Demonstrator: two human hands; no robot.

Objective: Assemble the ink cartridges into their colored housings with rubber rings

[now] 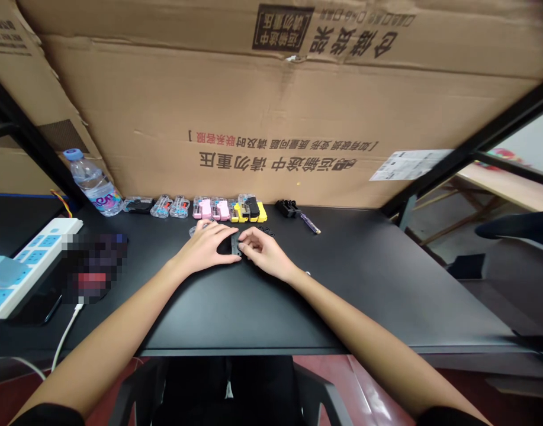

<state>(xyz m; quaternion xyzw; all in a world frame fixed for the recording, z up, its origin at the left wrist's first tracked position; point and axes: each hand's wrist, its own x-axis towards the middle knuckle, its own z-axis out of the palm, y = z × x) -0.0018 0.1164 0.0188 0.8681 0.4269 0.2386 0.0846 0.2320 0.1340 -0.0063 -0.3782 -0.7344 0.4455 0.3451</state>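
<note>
My left hand (208, 245) rests on the black table, with its thumb and fingertips on either side of a small dark grey plastic part (235, 245). From the right, my right hand (264, 251) meets the same part, thumb and fingers pinched together at its edge. Whatever lies inside that pinch is hidden. Just behind the left fingers, a clear plastic piece (192, 231) partly shows. Small black pieces (266, 231) lie beyond the right hand, and a tiny white piece (308, 273) is beside the right wrist.
Along the back stand clear plastic pieces (161, 206), pink parts (204, 208), yellow parts (262, 212), black parts (288, 208) and a slim purple tool (309, 223). A water bottle (96, 184), power strip (35, 260) and white cable (66, 334) occupy the left. Cardboard (280, 100) walls the back.
</note>
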